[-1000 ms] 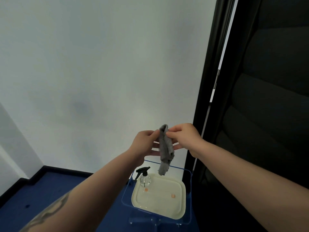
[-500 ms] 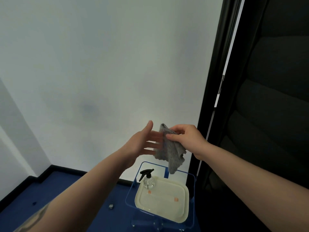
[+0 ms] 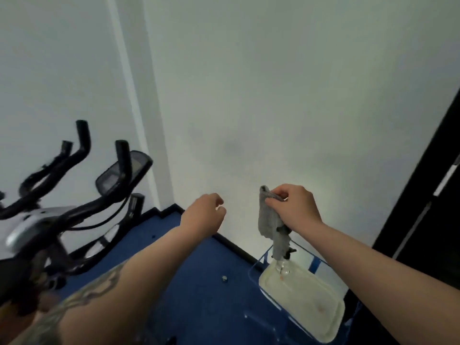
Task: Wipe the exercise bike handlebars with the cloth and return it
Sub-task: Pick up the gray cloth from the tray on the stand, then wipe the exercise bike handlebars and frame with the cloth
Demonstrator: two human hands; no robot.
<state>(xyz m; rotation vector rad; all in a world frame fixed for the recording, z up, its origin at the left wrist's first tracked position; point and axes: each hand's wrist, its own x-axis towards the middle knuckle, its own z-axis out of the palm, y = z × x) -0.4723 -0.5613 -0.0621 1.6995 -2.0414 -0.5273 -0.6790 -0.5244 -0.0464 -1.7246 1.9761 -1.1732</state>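
A grey cloth (image 3: 270, 220) hangs down from my right hand (image 3: 295, 207), which pinches its top edge in front of the white wall. My left hand (image 3: 204, 216) is a short way to the left of the cloth, fingers loosely curled, holding nothing. The exercise bike stands at the far left; its black handlebars (image 3: 82, 150) curve upward and a dark console screen (image 3: 124, 174) sits between them. The bike is well to the left of both hands.
A cream tray (image 3: 306, 302) on a clear blue-edged stand sits low at the right, with a spray bottle (image 3: 283, 263) partly hidden behind the cloth. A dark door frame (image 3: 423, 195) runs up the right side. Blue floor (image 3: 199, 282) lies between bike and tray.
The view has swung left, bringing the bike into sight. My left hand has let go of the cloth and curled; the cloth now hangs from my right hand alone.
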